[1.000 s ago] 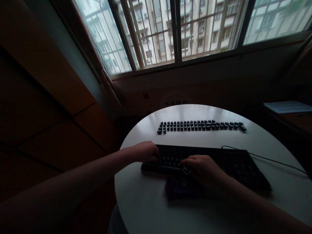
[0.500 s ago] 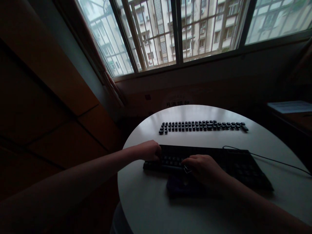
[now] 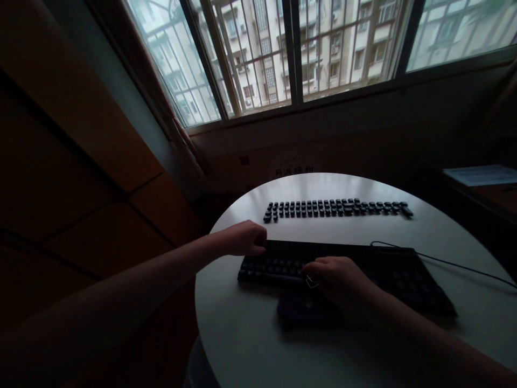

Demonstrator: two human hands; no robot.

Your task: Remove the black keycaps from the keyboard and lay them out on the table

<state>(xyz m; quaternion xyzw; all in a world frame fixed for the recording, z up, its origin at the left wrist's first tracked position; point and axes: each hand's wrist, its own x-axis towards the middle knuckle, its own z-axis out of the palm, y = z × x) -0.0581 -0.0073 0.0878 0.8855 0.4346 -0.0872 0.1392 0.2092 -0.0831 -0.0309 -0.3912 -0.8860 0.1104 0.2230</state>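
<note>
A black keyboard lies on a round white table. My left hand hovers at the keyboard's far left corner, its fingers curled into a pinch; what is in them is hidden. My right hand rests closed on the keyboard's front middle and holds a small wire tool against the keys. Beyond the keyboard, several loose black keycaps are laid out in neat rows. The room is dim, so fine detail is lost.
A dark purple object lies under the keyboard's front edge. The keyboard's cable runs off to the right. A wooden desk with papers stands at the right. A barred window and a wall are behind the table.
My left hand has lifted off the keys at the keyboard's left end and moved up and back to its far left corner. My right hand has stayed in place.
</note>
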